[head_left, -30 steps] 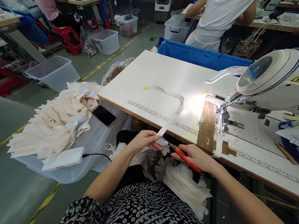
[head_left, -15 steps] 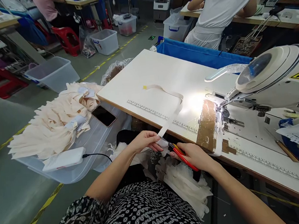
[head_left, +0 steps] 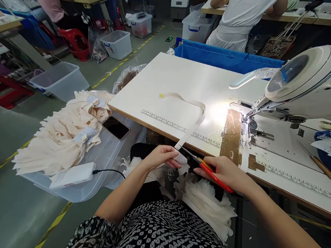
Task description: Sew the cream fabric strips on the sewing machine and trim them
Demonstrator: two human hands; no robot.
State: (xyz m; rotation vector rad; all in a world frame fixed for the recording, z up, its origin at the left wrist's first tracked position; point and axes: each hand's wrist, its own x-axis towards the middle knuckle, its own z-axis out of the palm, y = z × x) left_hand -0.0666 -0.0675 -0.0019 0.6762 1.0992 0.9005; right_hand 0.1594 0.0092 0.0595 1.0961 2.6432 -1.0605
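Observation:
My left hand (head_left: 165, 157) pinches the near end of a narrow off-white fabric strip (head_left: 193, 128) at the table's front edge. From there the strip runs in a curve across the white tabletop to a yellow-tipped far end. Closed around red-and-yellow handled scissors (head_left: 214, 176) is my right hand (head_left: 225, 172). The scissors' blades point left, their tips close to the strip beside my left fingers; whether they touch it I cannot tell. Pale fabric pieces (head_left: 207, 204) hang below the table edge by my lap.
A sewing machine (head_left: 302, 75) stands on the right of the white table (head_left: 162, 78), with an awl (head_left: 319, 161) nearby. At left, a plastic bin (head_left: 106, 174) bears bundled cream fabric (head_left: 60, 136), a phone (head_left: 116, 128) and a power bank (head_left: 73, 174). A co-worker (head_left: 243, 14) sits beyond.
My right hand and the scissors have moved right, drawing the blades back from my left fingers. My left hand keeps its pinch on the strip. The view has shifted slightly.

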